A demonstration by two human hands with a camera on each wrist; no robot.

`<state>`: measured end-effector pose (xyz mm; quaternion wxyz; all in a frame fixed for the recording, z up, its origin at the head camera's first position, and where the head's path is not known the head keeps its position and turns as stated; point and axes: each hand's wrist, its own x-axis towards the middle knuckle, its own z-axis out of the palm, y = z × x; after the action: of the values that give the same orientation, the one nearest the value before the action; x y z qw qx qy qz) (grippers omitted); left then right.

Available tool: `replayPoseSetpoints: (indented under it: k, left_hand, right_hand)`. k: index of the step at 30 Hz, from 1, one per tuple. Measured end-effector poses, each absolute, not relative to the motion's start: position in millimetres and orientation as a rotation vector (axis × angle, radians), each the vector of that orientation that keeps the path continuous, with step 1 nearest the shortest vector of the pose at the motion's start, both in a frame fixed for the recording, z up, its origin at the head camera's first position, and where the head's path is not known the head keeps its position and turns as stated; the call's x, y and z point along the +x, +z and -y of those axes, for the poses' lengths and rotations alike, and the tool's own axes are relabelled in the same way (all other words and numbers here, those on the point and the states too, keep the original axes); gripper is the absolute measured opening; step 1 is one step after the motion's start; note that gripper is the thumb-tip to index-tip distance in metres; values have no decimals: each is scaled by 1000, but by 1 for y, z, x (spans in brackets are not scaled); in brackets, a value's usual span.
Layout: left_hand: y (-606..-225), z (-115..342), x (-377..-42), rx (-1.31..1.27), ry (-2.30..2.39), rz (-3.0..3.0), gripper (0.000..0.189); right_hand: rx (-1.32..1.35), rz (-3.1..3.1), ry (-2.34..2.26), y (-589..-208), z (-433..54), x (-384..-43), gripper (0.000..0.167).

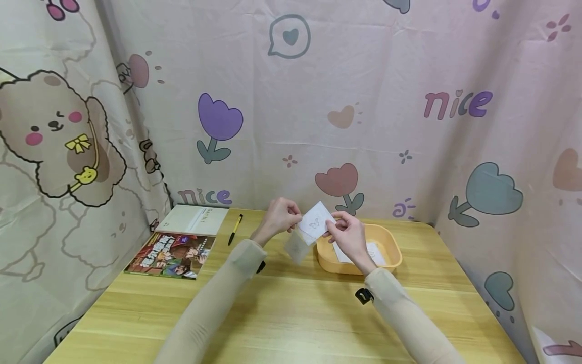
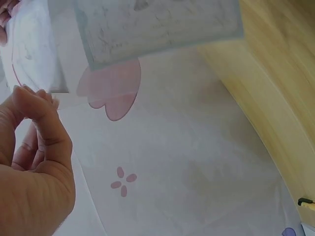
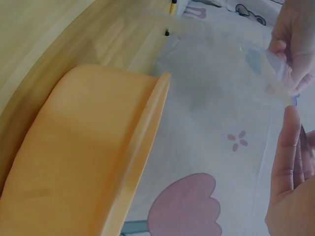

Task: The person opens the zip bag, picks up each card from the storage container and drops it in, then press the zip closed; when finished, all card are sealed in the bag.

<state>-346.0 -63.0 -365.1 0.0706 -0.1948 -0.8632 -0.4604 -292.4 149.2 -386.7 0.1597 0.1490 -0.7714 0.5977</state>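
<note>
Two pale sleeves (image 1: 206,306) stretched forward across the wooden counter (image 1: 309,318), with a black fitting (image 1: 364,296) showing at the right wrist. Above the counter, the right hand (image 1: 350,236) pinched one corner of a small white card (image 1: 318,221) between thumb and fingers; the card was tilted and bore a faint line drawing. The left hand (image 1: 278,218), thumb and fingertips pressed together at the card's opposite side, pinched a translucent film (image 1: 296,247) that hung below the card. Just behind and partly beneath the right hand stood an orange tray (image 1: 394,245), with more white sheets (image 1: 375,253) lying inside. Left of the hands, a yellow-and-black pen (image 1: 235,230) lay beside a white book (image 1: 193,220) and a colourful magazine (image 1: 170,254). A printed curtain (image 1: 273,101) hung behind the counter.
</note>
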Motion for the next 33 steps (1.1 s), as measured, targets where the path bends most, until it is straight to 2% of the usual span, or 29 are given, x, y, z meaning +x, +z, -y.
replayPoseSetpoints:
  k: [10,23,33]
  left_hand:
    - [-365,64,-345,-575,-1365,2602,11]
    - [-367,67,-344,-550,-1362,2632,11]
    - [-366,65,-343,-560,-1355,2656,9]
  right_hand:
    - [431,2338,1582,-401,-144,-301,11]
    - [530,2477,1630,-404,-144,-299,23]
    - [580,2519,1611,-405,-149,-304,22]
